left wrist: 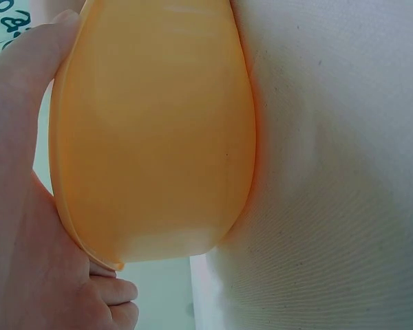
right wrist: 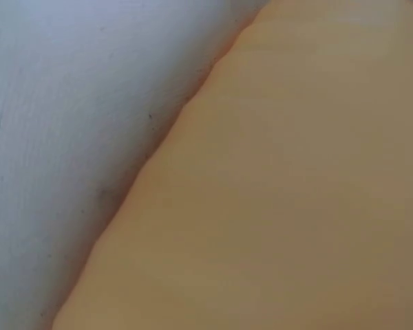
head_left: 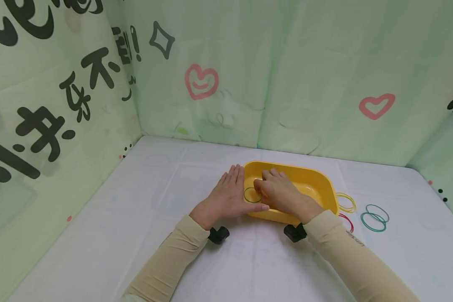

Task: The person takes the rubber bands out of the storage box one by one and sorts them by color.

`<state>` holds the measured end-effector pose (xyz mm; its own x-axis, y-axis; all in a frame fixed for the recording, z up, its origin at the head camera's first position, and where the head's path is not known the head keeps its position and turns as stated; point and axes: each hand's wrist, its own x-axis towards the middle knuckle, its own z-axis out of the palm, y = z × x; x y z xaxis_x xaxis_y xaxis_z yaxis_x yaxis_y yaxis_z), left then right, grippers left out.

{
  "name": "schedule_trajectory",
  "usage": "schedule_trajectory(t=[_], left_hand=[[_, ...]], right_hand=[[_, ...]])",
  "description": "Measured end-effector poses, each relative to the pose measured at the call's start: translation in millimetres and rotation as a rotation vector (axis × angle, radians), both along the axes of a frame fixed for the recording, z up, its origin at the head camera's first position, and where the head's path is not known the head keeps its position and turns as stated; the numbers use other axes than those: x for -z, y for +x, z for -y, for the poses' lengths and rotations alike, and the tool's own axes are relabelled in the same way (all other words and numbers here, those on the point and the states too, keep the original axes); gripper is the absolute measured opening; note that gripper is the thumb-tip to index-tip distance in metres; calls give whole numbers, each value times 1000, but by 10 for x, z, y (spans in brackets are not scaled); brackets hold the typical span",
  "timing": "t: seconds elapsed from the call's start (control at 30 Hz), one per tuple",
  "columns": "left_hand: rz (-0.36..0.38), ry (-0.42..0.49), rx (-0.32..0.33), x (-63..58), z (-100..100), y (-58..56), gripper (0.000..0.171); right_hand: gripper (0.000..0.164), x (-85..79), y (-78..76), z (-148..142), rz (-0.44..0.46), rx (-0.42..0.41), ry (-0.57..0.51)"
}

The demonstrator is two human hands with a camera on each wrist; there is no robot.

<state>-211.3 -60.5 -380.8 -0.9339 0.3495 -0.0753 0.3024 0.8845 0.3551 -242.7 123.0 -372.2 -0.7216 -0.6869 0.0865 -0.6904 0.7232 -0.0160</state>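
Observation:
A yellow plastic basin [head_left: 321, 178] stands on the table, and a thin dark green rubber band [head_left: 251, 188] shows inside its left end. My left hand [head_left: 230, 195] rests on the basin's near left corner, fingers straight along the left rim and thumb stretched over the front rim. The left wrist view has the basin's outer wall [left wrist: 151, 137] close up, with the hand against its rim. Reaching into the basin, my right hand [head_left: 281, 193] has curled fingers and pinches the right edge of the green band. In the right wrist view only the basin's wall [right wrist: 261, 192] and the table appear.
Right of the basin lie yellow rubber bands [head_left: 350, 209], red bands [head_left: 352, 226] partly hidden by the basin and sleeve, and several green bands [head_left: 375, 230]. The white table [head_left: 166, 188] is bounded by printed green curtains [head_left: 309, 75] behind and at both sides.

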Motion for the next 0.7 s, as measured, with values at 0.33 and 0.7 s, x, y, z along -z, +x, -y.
schedule_trajectory(t=[0.33,0.7], left_hand=[[1,-2,1,2,2,-4,129],[2,0,-5,-9,-3,8,130]], right_hand=[[13,12,-19,10,15,-10,36],[16,0,-20,1,69,4,46]])
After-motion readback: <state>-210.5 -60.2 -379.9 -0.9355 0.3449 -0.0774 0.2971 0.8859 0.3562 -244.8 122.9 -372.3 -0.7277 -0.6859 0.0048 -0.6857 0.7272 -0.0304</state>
